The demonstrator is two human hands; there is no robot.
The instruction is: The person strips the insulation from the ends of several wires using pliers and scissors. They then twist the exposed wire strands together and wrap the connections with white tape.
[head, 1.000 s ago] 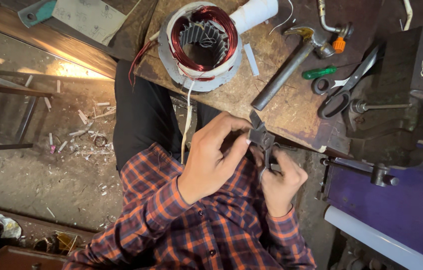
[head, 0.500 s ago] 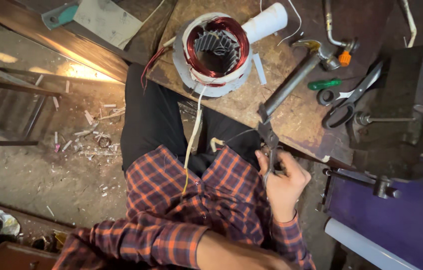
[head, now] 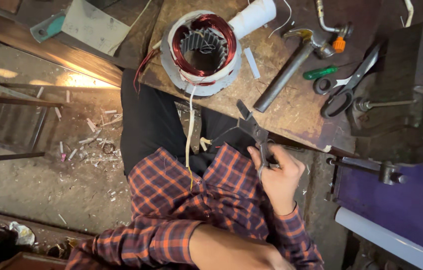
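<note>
Gripping pliers (head: 253, 127), rt hand (head: 279, 175), bench edge (head: 291, 141)

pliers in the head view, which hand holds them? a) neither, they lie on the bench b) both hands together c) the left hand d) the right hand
d: only the right hand has its fingers wrapped round the handles of the pliers, by the edge of the wooden bench; the left hand is out of the picture, with just its forearm at the bottom.
</note>
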